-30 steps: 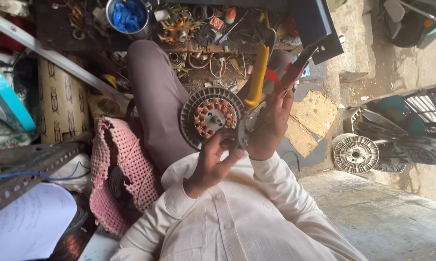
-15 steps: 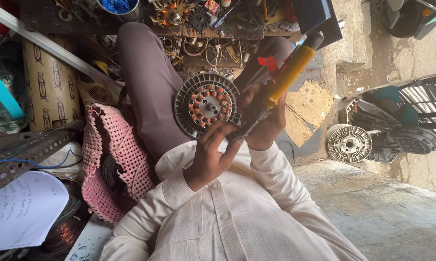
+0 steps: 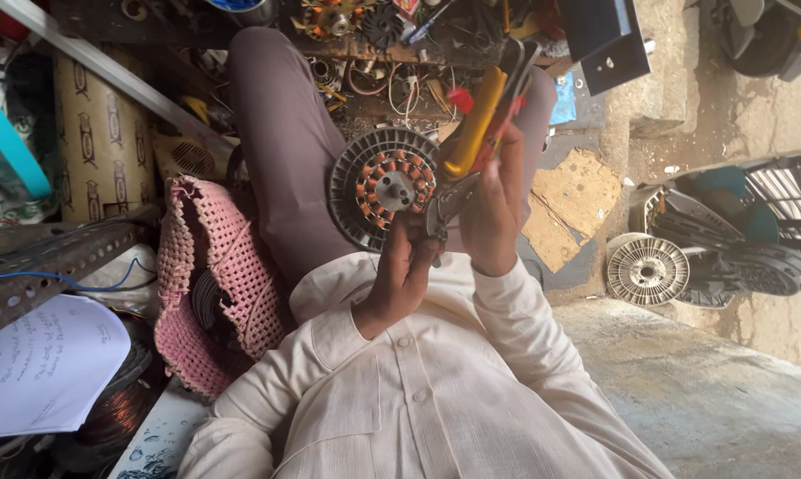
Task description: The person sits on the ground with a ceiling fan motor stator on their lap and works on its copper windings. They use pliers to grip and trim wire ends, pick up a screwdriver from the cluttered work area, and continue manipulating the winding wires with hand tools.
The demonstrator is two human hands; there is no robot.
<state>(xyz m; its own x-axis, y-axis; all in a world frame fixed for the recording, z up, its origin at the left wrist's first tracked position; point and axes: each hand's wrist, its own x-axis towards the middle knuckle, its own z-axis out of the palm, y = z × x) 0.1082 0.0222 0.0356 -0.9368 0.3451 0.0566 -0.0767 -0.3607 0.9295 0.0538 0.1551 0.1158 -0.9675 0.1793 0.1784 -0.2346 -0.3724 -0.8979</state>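
Upright, right hand grips yellow-handled pliers (jaws down); left hand holds stator.

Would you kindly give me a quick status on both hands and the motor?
Right hand gripping yellow-handled pliers. Left hand up at the plier head, grip unclear. Copper-wound stator resting on the lap, beside the plier head.

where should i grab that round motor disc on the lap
Take the motor disc by its ribbed outer rim, coming from the picture's left. The copper coils in the middle look delicate, and the right hand with the yellow-handled pliers crowds the other side.
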